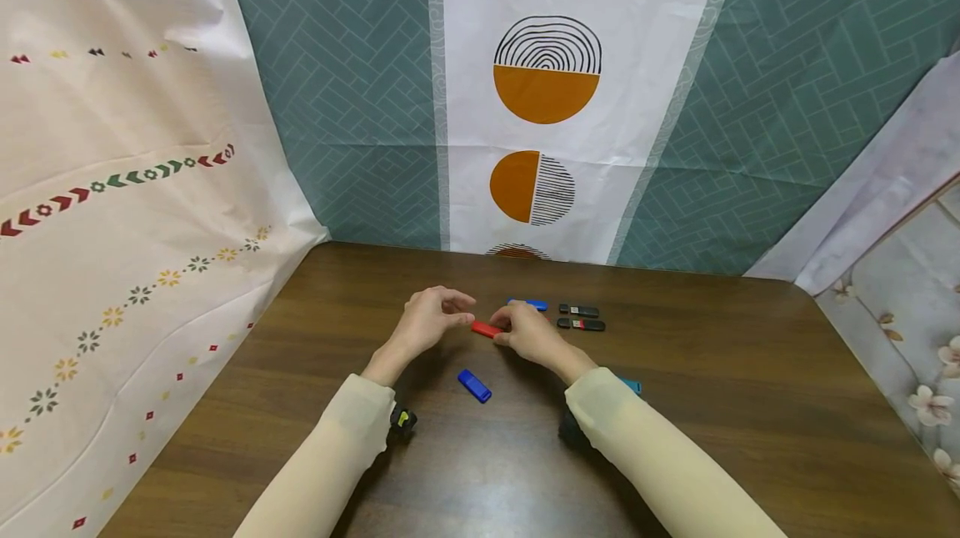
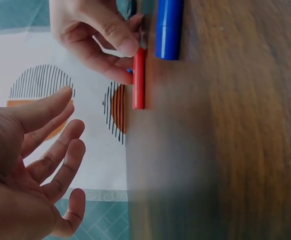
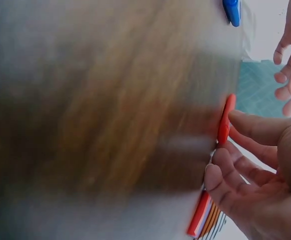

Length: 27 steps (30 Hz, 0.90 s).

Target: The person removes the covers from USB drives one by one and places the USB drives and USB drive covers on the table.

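In the head view, my right hand (image 1: 531, 336) pinches a red USB stick (image 1: 483, 329) by one end, thumb against it. The right wrist view shows the same red stick (image 3: 226, 120) standing close over the table, between thumb and forefinger. A second red piece (image 3: 199, 214) shows below those fingers, partly hidden by them. My left hand (image 1: 429, 319) hovers to the left of the red stick, fingers loosely bent and holding nothing. A blue USB stick (image 1: 474, 385) lies on the table nearer to me, between both forearms.
Beyond my right hand lies another blue stick (image 1: 534, 304), partly covered. Two black USB sticks (image 1: 579, 310) lie to its right, one nearer than the other. A teal stick (image 1: 632, 385) peeks out past my right sleeve. Patterned cloth (image 1: 360, 104) rises behind the wooden table (image 1: 712, 371).
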Tool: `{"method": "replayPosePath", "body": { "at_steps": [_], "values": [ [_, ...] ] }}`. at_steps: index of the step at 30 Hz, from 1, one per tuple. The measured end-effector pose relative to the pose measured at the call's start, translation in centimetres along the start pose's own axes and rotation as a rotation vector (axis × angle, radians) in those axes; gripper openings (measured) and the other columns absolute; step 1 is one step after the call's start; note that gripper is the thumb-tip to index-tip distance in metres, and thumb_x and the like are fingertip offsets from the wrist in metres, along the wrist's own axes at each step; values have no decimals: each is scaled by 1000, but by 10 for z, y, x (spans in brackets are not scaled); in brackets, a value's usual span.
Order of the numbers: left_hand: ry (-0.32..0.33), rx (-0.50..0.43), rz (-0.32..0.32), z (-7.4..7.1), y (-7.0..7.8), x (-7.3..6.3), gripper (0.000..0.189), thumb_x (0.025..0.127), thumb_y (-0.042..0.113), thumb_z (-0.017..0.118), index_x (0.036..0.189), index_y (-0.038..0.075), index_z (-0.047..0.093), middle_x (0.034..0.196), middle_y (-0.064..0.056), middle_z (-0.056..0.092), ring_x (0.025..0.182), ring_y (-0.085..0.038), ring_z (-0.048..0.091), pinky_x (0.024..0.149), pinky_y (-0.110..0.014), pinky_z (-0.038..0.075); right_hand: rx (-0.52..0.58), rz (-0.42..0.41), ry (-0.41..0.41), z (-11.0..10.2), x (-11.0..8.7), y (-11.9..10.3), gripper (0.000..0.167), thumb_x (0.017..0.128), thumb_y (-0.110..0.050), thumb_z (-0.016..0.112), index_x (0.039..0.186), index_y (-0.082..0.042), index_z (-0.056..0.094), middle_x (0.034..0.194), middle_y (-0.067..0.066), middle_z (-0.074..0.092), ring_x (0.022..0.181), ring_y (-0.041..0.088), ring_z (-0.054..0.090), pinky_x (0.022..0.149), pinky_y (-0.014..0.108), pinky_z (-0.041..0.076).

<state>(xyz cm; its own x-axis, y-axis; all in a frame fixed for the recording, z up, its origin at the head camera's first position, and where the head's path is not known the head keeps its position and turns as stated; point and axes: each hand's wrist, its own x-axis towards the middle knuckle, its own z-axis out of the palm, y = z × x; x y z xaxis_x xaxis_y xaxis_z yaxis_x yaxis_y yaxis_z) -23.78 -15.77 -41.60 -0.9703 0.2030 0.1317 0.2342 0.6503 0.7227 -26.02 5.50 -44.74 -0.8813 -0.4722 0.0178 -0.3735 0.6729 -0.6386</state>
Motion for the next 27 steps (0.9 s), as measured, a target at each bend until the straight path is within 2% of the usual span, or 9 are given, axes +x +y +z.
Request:
{"method": "replayPosePath", "body": {
  "at_steps": [7,9,12,13,16,21,22,25,27],
  "values": [
    [2,16,5,2,-5,-1,27,91,18,83,116,11,79,104,-3,73,95,-23,70,102,-61,37,-90,3,-8,3,1,-6,21,95,-8,77,115,-2,75,99,3,63,96,22,57,89,43,50],
    [3,16,3,2,-4,-2,27,90,18,83,116,11,80,103,-3,73,95,-23,70,103,-59,37,-106,4,-5,3,2,-7,20,95,-7,77,114,-2,75,98,3,62,97,24,57,101,47,48],
    [2,21,4,2,-4,-1,27,90,19,84,115,11,80,103,-3,73,94,-23,71,101,-58,40,-115,5,-5,3,3,-9,19,95,-6,76,113,-2,75,98,4,62,100,25,59,118,52,34],
    [-1,22,7,2,-4,-1,27,90,19,84,115,11,80,103,-4,73,94,-23,71,101,-58,40,-117,5,-6,3,3,-9,18,95,-6,76,113,-1,75,98,4,62,100,26,59,122,53,28],
    [-6,24,11,3,-4,0,28,89,19,84,115,10,80,106,-7,73,94,-23,71,100,-57,41,-120,-3,-11,3,3,-9,18,95,-6,76,112,-2,74,96,4,62,99,25,59,123,53,26],
    [-12,24,14,4,-2,2,27,90,18,84,115,11,80,109,-8,74,95,-23,71,102,-58,39,-124,-21,-16,2,3,-7,17,95,-6,76,112,-2,75,93,3,60,97,25,58,123,55,24],
    [-12,25,13,4,-1,2,27,90,18,84,115,11,80,109,-8,74,95,-23,71,103,-59,39,-127,-23,-13,2,3,-7,17,95,-7,76,111,-3,75,93,3,60,96,24,58,121,54,30],
    [-9,33,14,4,-1,2,26,90,19,84,114,13,80,108,-6,74,94,-22,71,103,-59,39,-134,-27,0,1,3,-7,15,96,-8,76,110,-5,76,93,2,61,91,21,56,101,47,48],
    [-7,39,14,4,0,2,26,90,20,84,115,13,80,108,-5,74,94,-21,71,102,-58,39,-131,-30,13,0,3,-7,15,95,-7,76,110,-5,76,93,2,61,87,19,55,86,41,51]
  ]
}}
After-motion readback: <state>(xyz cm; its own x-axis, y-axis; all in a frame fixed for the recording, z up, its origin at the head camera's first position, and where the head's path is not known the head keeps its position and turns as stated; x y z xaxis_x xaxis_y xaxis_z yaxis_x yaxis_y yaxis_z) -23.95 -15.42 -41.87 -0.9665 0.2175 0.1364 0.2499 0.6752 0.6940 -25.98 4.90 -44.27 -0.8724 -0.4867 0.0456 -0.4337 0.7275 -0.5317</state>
